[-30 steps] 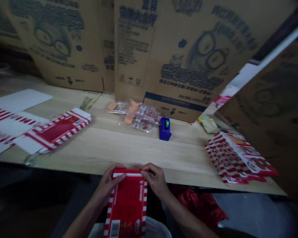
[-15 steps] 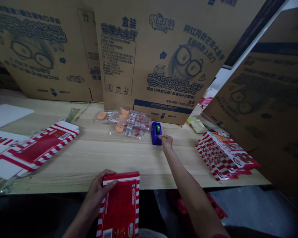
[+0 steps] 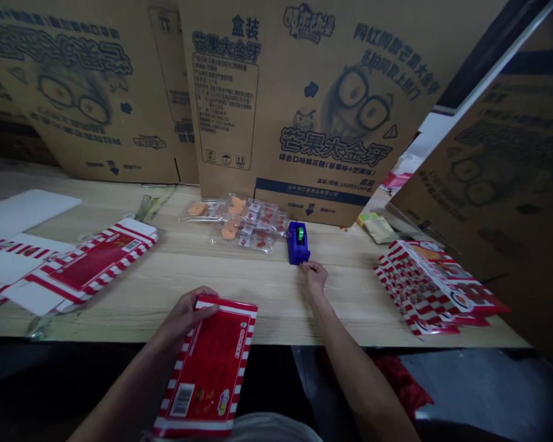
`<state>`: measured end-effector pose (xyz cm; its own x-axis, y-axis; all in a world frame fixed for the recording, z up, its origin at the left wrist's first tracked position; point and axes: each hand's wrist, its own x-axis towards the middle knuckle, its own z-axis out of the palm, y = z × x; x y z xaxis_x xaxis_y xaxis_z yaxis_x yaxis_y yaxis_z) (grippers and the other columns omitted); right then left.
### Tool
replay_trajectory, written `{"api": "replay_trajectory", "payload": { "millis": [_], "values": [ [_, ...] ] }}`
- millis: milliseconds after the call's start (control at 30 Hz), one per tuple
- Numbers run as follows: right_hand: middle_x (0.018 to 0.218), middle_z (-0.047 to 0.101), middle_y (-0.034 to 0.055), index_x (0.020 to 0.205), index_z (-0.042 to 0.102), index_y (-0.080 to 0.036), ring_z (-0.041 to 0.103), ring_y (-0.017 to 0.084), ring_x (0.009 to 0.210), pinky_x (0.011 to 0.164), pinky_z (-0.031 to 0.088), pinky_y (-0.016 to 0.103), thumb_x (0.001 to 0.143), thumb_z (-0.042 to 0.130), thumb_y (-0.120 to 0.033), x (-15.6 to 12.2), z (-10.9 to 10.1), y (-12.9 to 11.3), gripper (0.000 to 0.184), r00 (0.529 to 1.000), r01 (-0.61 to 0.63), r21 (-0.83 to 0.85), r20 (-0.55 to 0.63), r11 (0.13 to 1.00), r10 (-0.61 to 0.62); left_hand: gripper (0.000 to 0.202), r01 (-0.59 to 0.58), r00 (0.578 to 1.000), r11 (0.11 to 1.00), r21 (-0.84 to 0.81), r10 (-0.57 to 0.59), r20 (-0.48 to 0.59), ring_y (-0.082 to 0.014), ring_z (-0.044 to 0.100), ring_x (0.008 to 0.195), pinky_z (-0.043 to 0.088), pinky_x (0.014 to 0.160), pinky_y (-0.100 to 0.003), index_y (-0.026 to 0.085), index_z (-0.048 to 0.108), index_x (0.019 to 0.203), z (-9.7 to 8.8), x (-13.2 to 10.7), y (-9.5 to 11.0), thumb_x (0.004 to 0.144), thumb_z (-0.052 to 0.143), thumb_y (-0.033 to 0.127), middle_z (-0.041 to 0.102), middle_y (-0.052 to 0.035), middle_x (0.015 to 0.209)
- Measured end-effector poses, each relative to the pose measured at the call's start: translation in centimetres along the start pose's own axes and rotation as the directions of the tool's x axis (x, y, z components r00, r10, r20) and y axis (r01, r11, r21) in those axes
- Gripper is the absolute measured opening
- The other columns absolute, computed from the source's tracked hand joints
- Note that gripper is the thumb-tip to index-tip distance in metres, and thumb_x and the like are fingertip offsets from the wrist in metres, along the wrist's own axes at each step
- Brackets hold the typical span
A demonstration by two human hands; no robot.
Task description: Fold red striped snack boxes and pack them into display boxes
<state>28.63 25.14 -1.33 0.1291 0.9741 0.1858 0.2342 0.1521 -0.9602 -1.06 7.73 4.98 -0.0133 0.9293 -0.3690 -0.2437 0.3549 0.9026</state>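
My left hand (image 3: 184, 314) grips the top left corner of a red and white striped box (image 3: 207, 368), held at the near edge of the wooden table (image 3: 258, 288). My right hand (image 3: 313, 273) reaches forward over the table, fingers pinched together just below a small blue tape dispenser (image 3: 297, 241) with a green roll. What the pinched fingers hold is too small to make out.
Clear packets of orange snacks (image 3: 244, 221) lie left of the dispenser. A stack of flat striped boxes (image 3: 435, 285) sits at the right, more flat ones (image 3: 87, 264) at the left. Large printed cardboard cartons (image 3: 304, 104) wall the back and right side.
My right hand left the striped box, reached to the tape dispenser, and has drawn back slightly from it. The left hand has tilted the box to the left.
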Motion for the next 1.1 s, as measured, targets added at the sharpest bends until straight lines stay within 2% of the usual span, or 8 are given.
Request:
{"api": "replay_trajectory", "payload": {
  "millis": [200,367,500,633,767,933,1033,1100],
  "values": [
    [0.062,0.058,0.0014,0.056,0.061,-0.017,0.055,0.015,0.061,0.065,0.05,0.032,0.062,0.072,-0.057,-3.9,0.7,-4.6,0.042,0.905,-0.196,0.106,0.402,0.975,0.138,0.037,0.092,0.988,0.993,0.074,-0.1,0.121,-0.0135,0.059,0.055,0.043,0.053,-0.022,0.015,0.059,0.08,0.7,1.1,1.5,0.056,0.082,0.032,0.063,0.0028,0.064],
    [0.071,0.062,0.0015,0.06,0.065,-0.017,0.055,0.014,0.067,0.065,0.043,0.026,0.075,0.072,-0.046,-7.0,3.1,-10.0,0.032,0.445,0.068,0.079,0.89,0.995,-0.101,0.033,0.097,0.972,0.985,0.141,-0.124,0.199,-0.0111,0.054,0.051,0.039,0.051,-0.021,0.014,0.059,0.076,2.2,1.6,1.5,0.056,0.08,0.031,0.061,0.0035,0.06],
    [0.062,0.056,0.0001,0.054,0.056,-0.018,0.048,0.012,0.059,0.056,0.031,0.025,0.069,0.078,-0.038,-8.3,4.6,-11.0,0.033,0.541,0.455,-0.209,0.837,0.866,-0.082,0.033,0.081,0.974,0.985,0.149,-0.11,0.198,-0.0108,0.054,0.052,0.039,0.053,-0.021,0.015,0.058,0.075,2.7,1.6,0.9,0.055,0.08,0.029,0.061,0.0039,0.06],
    [0.061,0.057,0.0009,0.059,0.055,-0.018,0.047,0.013,0.059,0.055,0.028,0.025,0.072,0.076,-0.038,-9.1,4.3,-10.9,0.032,0.601,0.505,-0.355,0.799,0.787,-0.025,0.033,0.089,0.974,0.989,0.118,-0.111,0.197,-0.0111,0.054,0.052,0.038,0.052,-0.021,0.016,0.056,0.076,2.6,1.2,0.6,0.057,0.08,0.03,0.06,0.0043,0.061],
    [0.06,0.058,-0.0032,0.07,0.056,-0.019,0.051,0.011,0.056,0.053,0.031,0.022,0.067,0.079,-0.039,-8.9,3.5,-10.7,0.031,0.569,0.172,-0.229,0.817,0.958,0.093,0.034,0.066,0.969,0.988,0.139,-0.096,0.227,-0.0121,0.056,0.057,0.04,0.055,-0.022,0.016,0.056,0.08,3.0,0.2,1.1,0.061,0.079,0.031,0.062,0.0025,0.066],
    [0.062,0.062,-0.0039,0.072,0.063,-0.013,0.055,0.009,0.053,0.055,0.042,0.02,0.05,0.086,-0.051,-9.6,3.3,-8.5,0.05,0.057,-0.601,-0.095,0.985,0.794,0.161,0.035,-0.005,0.922,0.988,0.153,-0.055,0.383,-0.0099,0.051,0.058,0.038,0.054,-0.019,0.016,0.056,0.083,4.0,-1.6,2.6,0.065,0.079,0.035,0.06,0.003,0.068],
    [0.071,0.068,-0.0006,0.078,0.067,-0.012,0.06,0.011,0.058,0.061,0.047,0.022,0.041,0.088,-0.054,-10.4,3.1,-7.1,0.06,0.021,-0.783,-0.053,0.993,0.619,0.112,0.035,-0.015,0.887,0.988,0.154,-0.058,0.459,-0.0086,0.049,0.057,0.036,0.053,-0.018,0.015,0.056,0.085,3.9,-2.0,3.1,0.066,0.079,0.035,0.059,0.0038,0.068],
    [0.065,0.065,-0.0019,0.072,0.066,-0.012,0.056,0.009,0.056,0.058,0.044,0.021,0.047,0.087,-0.053,-10.0,2.7,-7.4,0.053,0.048,-0.74,-0.028,0.994,0.673,0.095,0.035,-0.02,0.885,0.986,0.167,-0.06,0.461,-0.0088,0.049,0.058,0.036,0.054,-0.018,0.015,0.057,0.086,3.8,-1.9,3.1,0.067,0.079,0.035,0.059,0.0037,0.069]
  ]
}}
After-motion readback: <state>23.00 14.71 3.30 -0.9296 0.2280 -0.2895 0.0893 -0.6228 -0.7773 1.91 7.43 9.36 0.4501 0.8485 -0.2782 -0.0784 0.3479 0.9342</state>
